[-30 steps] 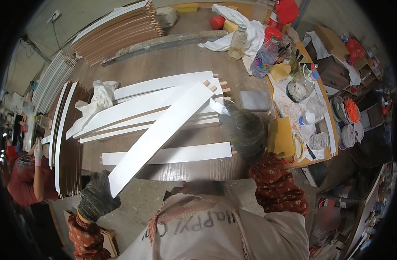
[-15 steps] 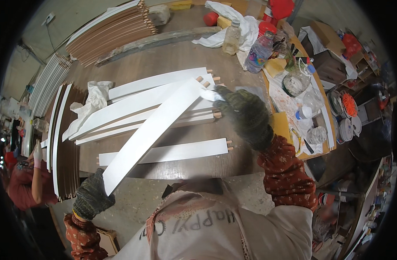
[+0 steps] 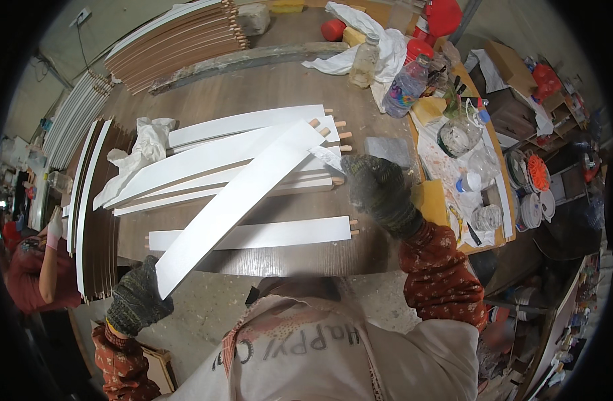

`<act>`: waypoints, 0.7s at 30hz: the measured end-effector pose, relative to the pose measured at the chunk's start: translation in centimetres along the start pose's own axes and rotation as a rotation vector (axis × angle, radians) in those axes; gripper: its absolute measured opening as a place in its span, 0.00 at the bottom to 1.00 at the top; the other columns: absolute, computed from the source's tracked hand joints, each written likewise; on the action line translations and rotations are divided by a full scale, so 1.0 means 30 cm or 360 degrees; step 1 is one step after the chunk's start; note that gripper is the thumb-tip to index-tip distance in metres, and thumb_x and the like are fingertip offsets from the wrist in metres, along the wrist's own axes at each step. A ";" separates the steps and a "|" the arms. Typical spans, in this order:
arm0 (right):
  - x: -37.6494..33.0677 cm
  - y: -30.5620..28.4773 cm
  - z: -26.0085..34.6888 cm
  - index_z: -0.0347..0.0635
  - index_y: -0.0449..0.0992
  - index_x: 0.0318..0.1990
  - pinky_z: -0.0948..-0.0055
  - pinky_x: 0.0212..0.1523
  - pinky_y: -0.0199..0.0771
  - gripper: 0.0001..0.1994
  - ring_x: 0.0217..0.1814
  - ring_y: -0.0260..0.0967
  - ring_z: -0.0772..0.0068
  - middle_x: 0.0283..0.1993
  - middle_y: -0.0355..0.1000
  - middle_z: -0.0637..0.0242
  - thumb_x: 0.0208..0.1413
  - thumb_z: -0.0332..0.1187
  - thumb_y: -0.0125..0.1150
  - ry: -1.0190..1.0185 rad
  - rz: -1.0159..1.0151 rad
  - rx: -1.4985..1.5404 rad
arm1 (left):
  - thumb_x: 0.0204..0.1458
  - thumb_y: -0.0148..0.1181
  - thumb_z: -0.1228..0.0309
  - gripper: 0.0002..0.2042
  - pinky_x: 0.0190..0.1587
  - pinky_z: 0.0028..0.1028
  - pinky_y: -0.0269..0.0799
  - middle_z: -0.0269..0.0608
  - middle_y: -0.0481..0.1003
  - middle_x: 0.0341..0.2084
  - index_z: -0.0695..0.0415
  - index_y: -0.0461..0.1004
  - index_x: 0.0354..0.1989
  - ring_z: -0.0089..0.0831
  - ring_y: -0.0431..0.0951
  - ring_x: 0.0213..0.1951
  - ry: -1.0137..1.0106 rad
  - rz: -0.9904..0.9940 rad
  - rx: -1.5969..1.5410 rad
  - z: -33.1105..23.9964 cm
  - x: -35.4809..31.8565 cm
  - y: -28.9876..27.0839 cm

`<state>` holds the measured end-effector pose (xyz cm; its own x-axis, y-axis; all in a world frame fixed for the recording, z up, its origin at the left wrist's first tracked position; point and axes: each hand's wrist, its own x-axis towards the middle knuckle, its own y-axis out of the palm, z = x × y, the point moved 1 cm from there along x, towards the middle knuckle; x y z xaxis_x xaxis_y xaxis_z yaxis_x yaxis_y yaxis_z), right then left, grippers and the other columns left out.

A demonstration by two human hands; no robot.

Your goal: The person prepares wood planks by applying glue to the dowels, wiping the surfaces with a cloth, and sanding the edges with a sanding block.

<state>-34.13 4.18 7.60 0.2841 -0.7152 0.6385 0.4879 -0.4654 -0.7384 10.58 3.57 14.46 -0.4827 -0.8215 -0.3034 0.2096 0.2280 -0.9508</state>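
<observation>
In my gloved left hand [image 3: 142,297], closed, is the near end of a white board [image 3: 236,204]. The board slants up and to the right, its far end with short wooden dowels lying over other boards. My gloved right hand [image 3: 385,194] is closed around a small pale flat piece [image 3: 327,160], which sticks out leftward beside the board's far edge; its exact kind is unclear. Under the held board lie several white boards [image 3: 246,120] with dowels at their ends. A separate white board [image 3: 290,232] rests nearer to me, partly covered.
A crumpled white cloth [image 3: 143,144] lies left of the boards. Stacked boards [image 3: 176,47] stand at the back left, more [image 3: 92,207] at the left edge. Bottles [image 3: 405,87], jars and yellow sponges [image 3: 430,200] crowd the right. A grey block [image 3: 387,152] sits beyond my right hand. Another person [image 3: 46,267] is far left.
My right hand has shifted slightly down and to the right with the pale piece, uncovering the grey block. My left hand still grips the board, and the whole view has shifted a little.
</observation>
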 end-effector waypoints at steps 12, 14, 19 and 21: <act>0.017 -0.033 -0.026 0.34 0.72 0.49 0.66 0.29 0.74 0.16 0.29 0.72 0.58 0.33 0.74 0.54 0.51 0.22 0.51 0.0342 0.0161 0.0428 | 0.32 0.64 0.66 0.29 0.34 0.42 0.72 0.54 0.72 0.29 0.65 0.64 0.46 0.51 0.74 0.31 -0.0182 0.0111 -0.0112 -0.018 0.010 -0.019; 0.019 -0.032 -0.026 0.34 0.72 0.48 0.66 0.28 0.74 0.15 0.29 0.72 0.58 0.33 0.74 0.55 0.52 0.23 0.50 0.0302 0.0075 0.0462 | 0.33 0.64 0.66 0.28 0.35 0.42 0.72 0.54 0.72 0.29 0.64 0.64 0.46 0.51 0.75 0.32 -0.0183 0.0104 -0.0145 -0.036 0.022 -0.039; 0.050 -0.019 -0.004 0.33 0.73 0.46 0.64 0.29 0.75 0.13 0.31 0.74 0.56 0.35 0.75 0.55 0.53 0.24 0.52 0.0307 0.0147 0.0566 | 0.34 0.64 0.67 0.29 0.34 0.43 0.72 0.53 0.72 0.29 0.63 0.64 0.48 0.51 0.75 0.31 -0.0088 0.0026 -0.0245 -0.019 0.016 -0.018; 0.075 -0.048 0.002 0.32 0.73 0.45 0.62 0.31 0.75 0.13 0.32 0.74 0.53 0.36 0.75 0.53 0.51 0.23 0.52 0.0237 0.0189 0.0303 | 0.36 0.63 0.69 0.29 0.30 0.44 0.72 0.54 0.74 0.27 0.62 0.64 0.50 0.52 0.76 0.28 0.0011 -0.0039 -0.0141 -0.003 0.008 0.004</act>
<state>-34.14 3.25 10.11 0.2310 -0.8343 0.5005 0.6087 -0.2774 -0.7433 10.42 3.45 14.29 -0.4926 -0.8241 -0.2799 0.1218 0.2531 -0.9597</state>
